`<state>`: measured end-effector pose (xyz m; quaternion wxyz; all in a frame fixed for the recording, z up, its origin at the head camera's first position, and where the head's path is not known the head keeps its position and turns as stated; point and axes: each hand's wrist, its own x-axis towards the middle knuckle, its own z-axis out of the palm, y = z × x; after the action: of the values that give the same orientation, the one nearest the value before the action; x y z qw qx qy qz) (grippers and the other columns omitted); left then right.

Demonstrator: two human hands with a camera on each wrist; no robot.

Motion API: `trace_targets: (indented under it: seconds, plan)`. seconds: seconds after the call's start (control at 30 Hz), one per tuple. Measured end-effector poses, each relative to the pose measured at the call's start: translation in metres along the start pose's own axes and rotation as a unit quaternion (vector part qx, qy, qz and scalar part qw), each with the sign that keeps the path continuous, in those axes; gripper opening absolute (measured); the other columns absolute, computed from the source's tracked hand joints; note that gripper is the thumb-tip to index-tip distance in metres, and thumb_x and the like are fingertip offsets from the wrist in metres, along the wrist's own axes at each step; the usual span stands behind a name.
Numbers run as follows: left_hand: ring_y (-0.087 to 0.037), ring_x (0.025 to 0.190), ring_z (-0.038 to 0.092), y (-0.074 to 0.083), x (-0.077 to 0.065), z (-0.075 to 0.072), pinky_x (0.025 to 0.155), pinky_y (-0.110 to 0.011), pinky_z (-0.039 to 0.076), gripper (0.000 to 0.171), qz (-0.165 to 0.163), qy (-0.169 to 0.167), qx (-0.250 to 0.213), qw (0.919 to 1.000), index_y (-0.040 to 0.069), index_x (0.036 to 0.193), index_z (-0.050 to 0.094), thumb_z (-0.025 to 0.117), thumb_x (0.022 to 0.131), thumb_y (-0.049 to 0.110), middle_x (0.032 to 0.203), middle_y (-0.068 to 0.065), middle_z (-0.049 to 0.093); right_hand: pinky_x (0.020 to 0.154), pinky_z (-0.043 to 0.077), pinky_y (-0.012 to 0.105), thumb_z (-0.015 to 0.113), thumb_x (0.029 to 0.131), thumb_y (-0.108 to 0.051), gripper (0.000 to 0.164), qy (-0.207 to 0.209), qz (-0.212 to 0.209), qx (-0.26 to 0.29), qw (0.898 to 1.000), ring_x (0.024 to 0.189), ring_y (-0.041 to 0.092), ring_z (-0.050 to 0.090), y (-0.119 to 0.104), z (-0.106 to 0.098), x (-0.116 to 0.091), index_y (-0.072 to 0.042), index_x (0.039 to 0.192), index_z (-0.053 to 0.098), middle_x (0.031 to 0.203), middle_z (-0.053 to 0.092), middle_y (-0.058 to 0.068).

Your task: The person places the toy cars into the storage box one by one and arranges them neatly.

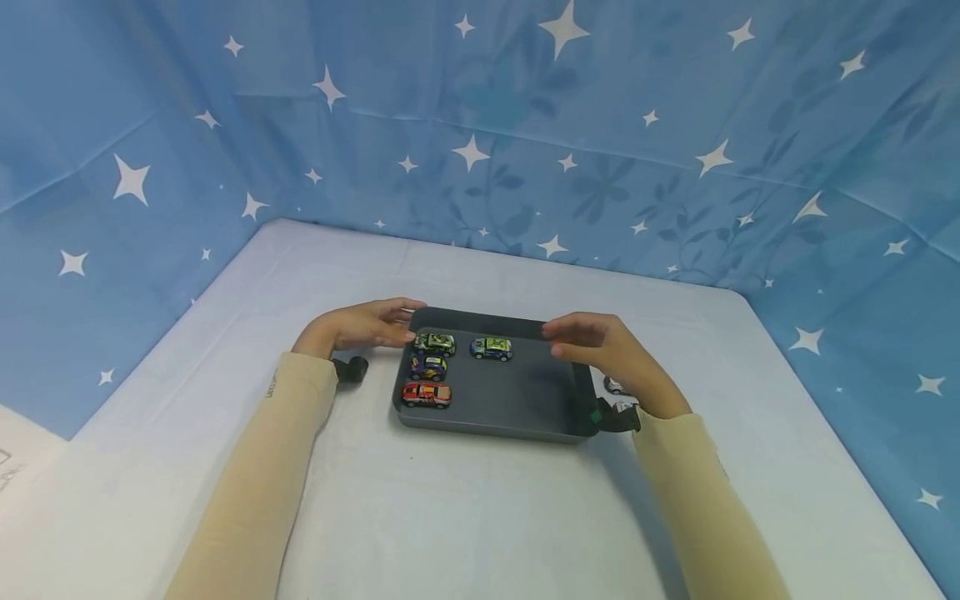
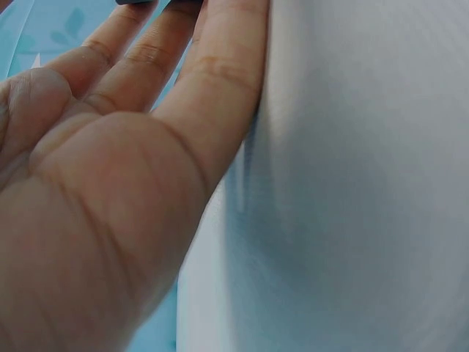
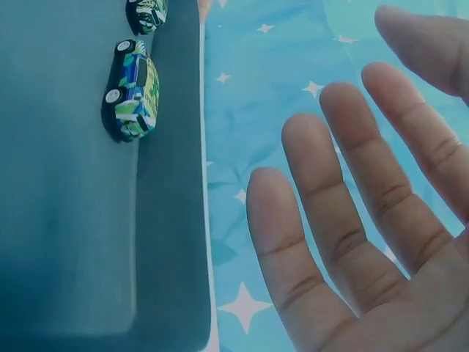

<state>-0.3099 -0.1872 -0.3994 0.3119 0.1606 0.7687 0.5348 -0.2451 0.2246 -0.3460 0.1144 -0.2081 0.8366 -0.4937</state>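
A dark grey tray (image 1: 517,400) lies on the white-covered table with toy cars in it. Along its left side stand a green camouflage car (image 1: 435,344), a dark blue-purple car (image 1: 428,367) and a red-orange car (image 1: 426,395). To the right of the camouflage car is a blue, green and yellow car (image 1: 491,348). My left hand (image 1: 367,323) is at the tray's back left corner, fingers extended along the rim and thumb close to the camouflage car. Over the tray's right part hovers my right hand (image 1: 600,340), its fingers spread and holding nothing in the right wrist view.
Outside the tray's right side, partly hidden by my right wrist, are white toy cars (image 1: 617,385). A blue curtain (image 1: 480,108) with white stars hangs behind and beside the table (image 1: 480,517).
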Motion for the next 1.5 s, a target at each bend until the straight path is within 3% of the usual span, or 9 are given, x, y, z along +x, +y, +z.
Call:
trace_targets:
  seconds: [0.07,0.17,0.5,0.9,1.1,1.23,1.37,1.5]
  plan:
    - [-0.046,0.161,0.023,0.0,0.0,0.0,0.128,-0.055,0.03,0.08,0.0,0.001,0.001,1.0,0.007,0.173,0.02,0.066,0.108,0.008,0.176,-0.03,0.013,0.1,0.057,0.028,0.076,0.102,-0.011,0.041,0.007,-0.003,-0.015,1.0,0.116,0.015,0.07,0.0,-0.003,-0.005,0.005,0.139,0.068,0.14,0.066,0.028]
    - [-0.047,0.161,0.024,-0.001,0.001,0.0,0.128,-0.056,0.03,0.079,0.002,0.002,0.004,1.0,0.007,0.173,0.021,0.066,0.108,0.009,0.176,-0.03,0.013,0.099,0.057,0.027,0.075,0.103,-0.01,0.039,0.013,-0.006,-0.03,0.999,0.115,0.012,0.069,0.001,-0.007,-0.012,0.005,0.138,0.068,0.139,0.066,0.029]
    - [-0.047,0.159,0.029,-0.003,0.0,0.0,0.127,-0.056,0.032,0.08,0.003,0.002,0.005,1.0,0.006,0.173,0.02,0.066,0.108,0.009,0.176,-0.03,0.012,0.095,0.058,0.029,0.072,0.106,-0.013,0.039,0.032,0.011,-0.056,0.998,0.125,0.039,0.069,0.012,-0.018,-0.035,0.005,0.14,0.067,0.142,0.066,0.023]
    - [-0.047,0.159,0.028,-0.004,0.001,0.0,0.127,-0.056,0.032,0.079,0.001,0.004,0.004,1.0,0.006,0.173,0.021,0.066,0.108,0.009,0.176,-0.03,0.012,0.097,0.056,0.024,0.073,0.105,-0.012,0.037,0.054,0.026,-0.077,0.995,0.129,0.044,0.065,0.033,-0.03,-0.059,0.007,0.136,0.068,0.141,0.067,0.023]
    - [-0.046,0.158,0.032,-0.005,0.001,0.0,0.127,-0.056,0.033,0.079,0.001,0.003,0.0,1.0,0.006,0.173,0.021,0.066,0.108,0.007,0.176,-0.03,0.012,0.113,0.051,0.051,0.072,0.105,-0.01,0.036,0.067,0.028,-0.11,0.991,0.139,0.047,0.057,0.046,-0.038,-0.065,0.008,0.136,0.068,0.14,0.067,0.023]
    - [-0.047,0.159,0.028,-0.005,0.002,0.0,0.127,-0.056,0.033,0.079,0.002,0.003,0.0,1.0,0.006,0.173,0.021,0.066,0.108,0.008,0.176,-0.03,0.013,0.114,0.044,0.067,0.071,0.105,-0.008,0.037,0.068,0.028,-0.108,0.991,0.14,0.052,0.054,0.055,-0.044,-0.067,0.009,0.137,0.067,0.142,0.066,0.027]
    - [-0.047,0.159,0.028,-0.004,0.002,0.0,0.127,-0.056,0.033,0.08,0.004,0.003,-0.004,1.0,0.005,0.173,0.02,0.066,0.107,0.008,0.176,-0.031,0.013,0.113,0.042,0.073,0.071,0.105,-0.006,0.038,0.063,0.033,-0.105,0.992,0.141,0.057,0.051,0.063,-0.048,-0.07,0.01,0.138,0.066,0.143,0.063,0.031]
    - [-0.047,0.159,0.028,-0.004,0.003,0.0,0.127,-0.056,0.032,0.08,0.004,0.002,-0.003,1.0,0.006,0.173,0.02,0.066,0.107,0.008,0.176,-0.03,0.013,0.114,0.043,0.07,0.07,0.105,-0.006,0.038,0.064,0.042,-0.106,0.991,0.141,0.055,0.051,0.072,-0.051,-0.07,0.01,0.14,0.065,0.144,0.063,0.031]
